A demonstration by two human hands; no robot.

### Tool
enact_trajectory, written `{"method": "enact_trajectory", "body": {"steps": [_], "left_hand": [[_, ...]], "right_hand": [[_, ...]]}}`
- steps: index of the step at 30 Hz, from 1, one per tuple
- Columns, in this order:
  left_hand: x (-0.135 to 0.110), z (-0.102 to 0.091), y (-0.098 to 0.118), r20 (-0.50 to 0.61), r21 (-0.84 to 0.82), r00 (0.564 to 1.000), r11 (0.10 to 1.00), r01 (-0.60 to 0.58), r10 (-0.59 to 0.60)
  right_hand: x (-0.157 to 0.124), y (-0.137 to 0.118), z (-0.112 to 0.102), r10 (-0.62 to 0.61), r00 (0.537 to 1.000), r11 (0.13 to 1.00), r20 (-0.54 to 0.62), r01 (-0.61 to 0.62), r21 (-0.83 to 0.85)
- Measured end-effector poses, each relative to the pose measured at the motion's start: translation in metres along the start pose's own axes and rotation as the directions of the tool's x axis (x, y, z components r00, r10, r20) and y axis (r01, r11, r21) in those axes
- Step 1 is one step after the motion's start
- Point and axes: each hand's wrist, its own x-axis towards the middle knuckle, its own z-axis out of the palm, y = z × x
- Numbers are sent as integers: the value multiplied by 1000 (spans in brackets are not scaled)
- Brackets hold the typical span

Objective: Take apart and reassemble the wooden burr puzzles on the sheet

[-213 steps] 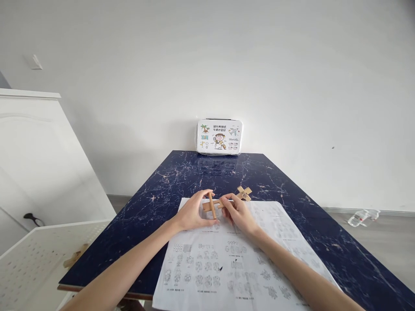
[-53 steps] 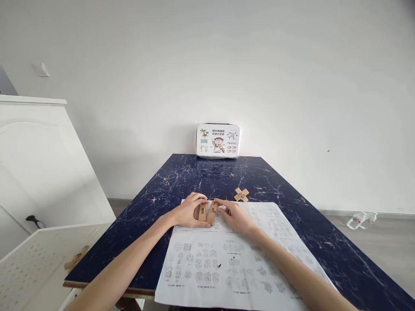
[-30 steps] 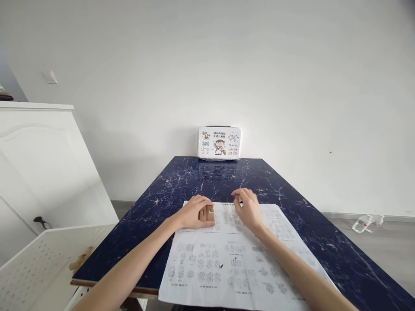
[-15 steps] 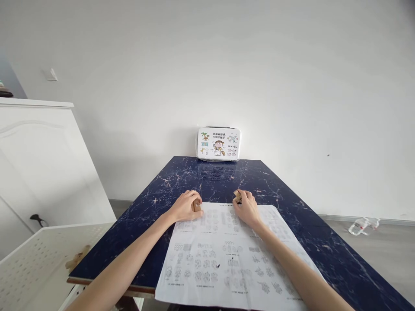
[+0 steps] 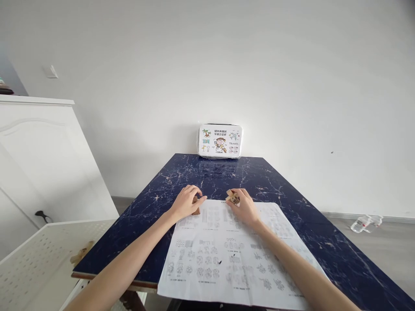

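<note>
My left hand [image 5: 186, 202] rests at the far left corner of a large printed sheet [image 5: 233, 255] with its fingers curled over small wooden puzzle pieces [image 5: 196, 211], mostly hidden under the palm. My right hand [image 5: 244, 206] is at the sheet's far edge and pinches a small cross-shaped wooden puzzle [image 5: 232, 197] between fingers and thumb. The two hands are a short gap apart on the dark blue marbled table [image 5: 292, 203].
A white box with cartoon travel pictures [image 5: 220, 141] stands against the wall at the table's far end. A white cabinet [image 5: 35, 155] and a white perforated panel [image 5: 35, 255] are at the left. A plastic bottle [image 5: 365, 223] lies on the floor at the right.
My hands held wooden pieces together at the sheet's middle, then parted. The left slid its pieces to the sheet's far left corner; the right reached back and took the cross-shaped puzzle.
</note>
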Motion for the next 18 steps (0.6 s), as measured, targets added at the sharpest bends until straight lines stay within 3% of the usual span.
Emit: {"method": "enact_trajectory", "body": {"steps": [5, 9, 13, 18], "left_hand": [[-6, -3, 26, 111, -152, 992, 988, -40, 58], [-10, -2, 40, 245, -225, 968, 974, 2, 55], [-9, -4, 45, 314, -229, 949, 972, 50, 25], [-9, -2, 43, 286, -210, 957, 978, 14, 48]], "right_hand": [[-10, -31, 7, -69, 985, 929, 157, 6, 369], [-16, -44, 9, -79, 933, 775, 350, -164, 611], [-17, -51, 2, -108, 856, 729, 506, -277, 626], [-19, -57, -3, -102, 842, 675, 530, -332, 659]]}}
